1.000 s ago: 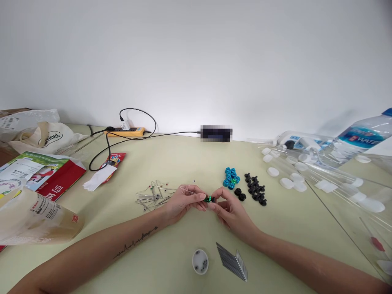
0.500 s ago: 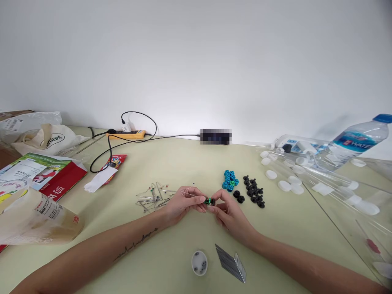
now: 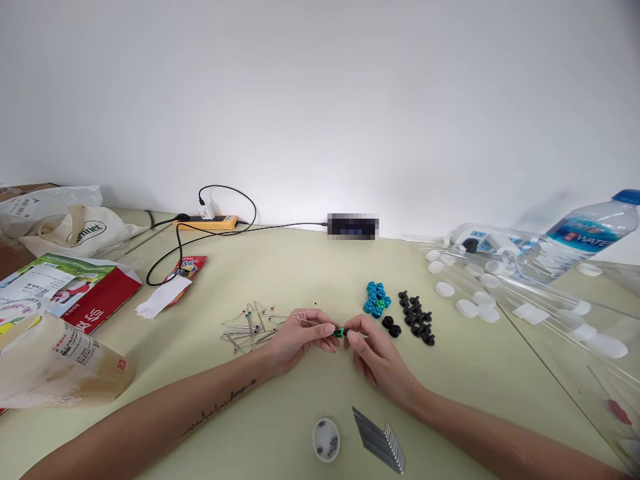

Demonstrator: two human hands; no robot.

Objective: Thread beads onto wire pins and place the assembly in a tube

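Note:
My left hand [image 3: 305, 335] pinches a small green and black part [image 3: 339, 332], and a thin metal rod rises from between its fingers. My right hand [image 3: 373, 347] is closed at the black end of that part, thumb and index finger together. Behind my right hand lie blue pieces [image 3: 371, 300] with a green one among them, and black knob-like pieces [image 3: 414, 312]. Bent metal rods [image 3: 250, 327] are scattered beyond my left wrist. Near the front, a white cap [image 3: 326, 435] holds small parts beside a row of bent metal rods [image 3: 377, 440].
On the left are a plastic cup [image 3: 95, 360], a red box [image 3: 107, 293], a red packet [image 3: 194, 270] and a yellow power strip [image 3: 225, 223] with black cables. At right, a water bottle [image 3: 575, 237] stands near clear tubes and white caps [image 3: 467, 308].
My right fingers have shifted slightly on the black end, and more of the green part shows between my hands. The whole view has moved slightly.

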